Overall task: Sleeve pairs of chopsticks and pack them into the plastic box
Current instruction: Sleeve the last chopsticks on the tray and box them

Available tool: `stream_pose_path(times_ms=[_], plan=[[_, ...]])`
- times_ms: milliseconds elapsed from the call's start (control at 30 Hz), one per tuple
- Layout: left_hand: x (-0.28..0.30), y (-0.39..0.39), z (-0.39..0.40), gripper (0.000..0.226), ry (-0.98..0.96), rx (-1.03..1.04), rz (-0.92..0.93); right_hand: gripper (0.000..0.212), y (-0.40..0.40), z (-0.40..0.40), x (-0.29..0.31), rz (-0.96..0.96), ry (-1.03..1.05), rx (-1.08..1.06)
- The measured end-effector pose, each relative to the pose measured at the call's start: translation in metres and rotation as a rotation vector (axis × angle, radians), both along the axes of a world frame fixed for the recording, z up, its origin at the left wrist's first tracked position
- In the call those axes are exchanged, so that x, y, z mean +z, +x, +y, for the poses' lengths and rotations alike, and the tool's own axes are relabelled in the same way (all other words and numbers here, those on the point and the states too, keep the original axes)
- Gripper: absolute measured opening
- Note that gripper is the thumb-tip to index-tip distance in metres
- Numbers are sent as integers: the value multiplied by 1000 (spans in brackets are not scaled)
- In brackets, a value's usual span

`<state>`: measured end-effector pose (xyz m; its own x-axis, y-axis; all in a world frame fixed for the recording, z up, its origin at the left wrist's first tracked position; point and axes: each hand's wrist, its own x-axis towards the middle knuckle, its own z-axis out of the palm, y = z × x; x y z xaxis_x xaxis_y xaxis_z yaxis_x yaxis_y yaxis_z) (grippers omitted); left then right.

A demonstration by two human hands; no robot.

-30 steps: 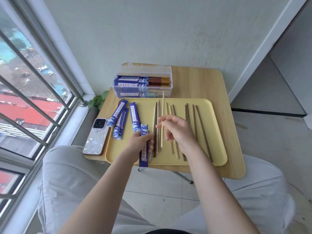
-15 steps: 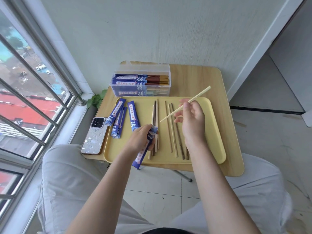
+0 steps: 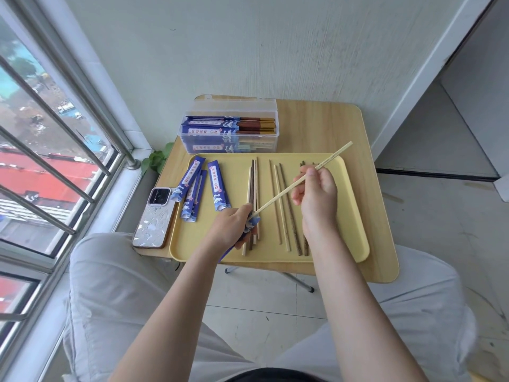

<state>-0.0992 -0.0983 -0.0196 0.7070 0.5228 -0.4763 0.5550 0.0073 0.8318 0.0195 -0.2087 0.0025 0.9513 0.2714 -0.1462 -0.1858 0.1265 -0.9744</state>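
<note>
The pale bamboo chopstick (image 3: 303, 180) is pinched in the right hand (image 3: 316, 193), slanted, its lower tip meeting the mouth of the blue printed paper sleeve (image 3: 252, 223) that the left hand (image 3: 234, 230) grips above the yellow plastic tray (image 3: 352, 216). Insertion appears just begun — only one stick is at the sleeve, so its partner is still to follow. The clear plastic box (image 3: 231, 128), at the table's far edge, already holds several sleeved pairs. Left to do: loose light and dark chopsticks (image 3: 283, 205) lie in rows on the tray, and spare blue sleeves (image 3: 219, 186) lie at its left side. A phone in a pale case (image 3: 155, 216) rests just beside the tray on the wooden folding table (image 3: 316, 128) — nothing visibly blocks the path to the box.
</note>
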Motion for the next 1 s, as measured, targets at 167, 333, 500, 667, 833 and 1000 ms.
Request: stream_pose_path(times_ms=[167,333,500,667,833,1000], plan=[[-2,-2,1,44,-15,7,-17,25,10,-5,0,1,3,-65],[3,6,-5,45,-56,40,-59,21,2,-4,-9,-18,-145,169],[-3,9,-5,34,-239,171,-149,27,-12,0,-17,-37,-577,668],[-20,5,3,28,-269,294,-173,14,-8,0,-41,-430,-1109,477],[-30,1,-1,32,-226,340,-148,18,-15,3,-55,-490,-1310,441],[-36,0,2,21,-290,314,-170,14,-17,11,-55,-476,-1316,416]])
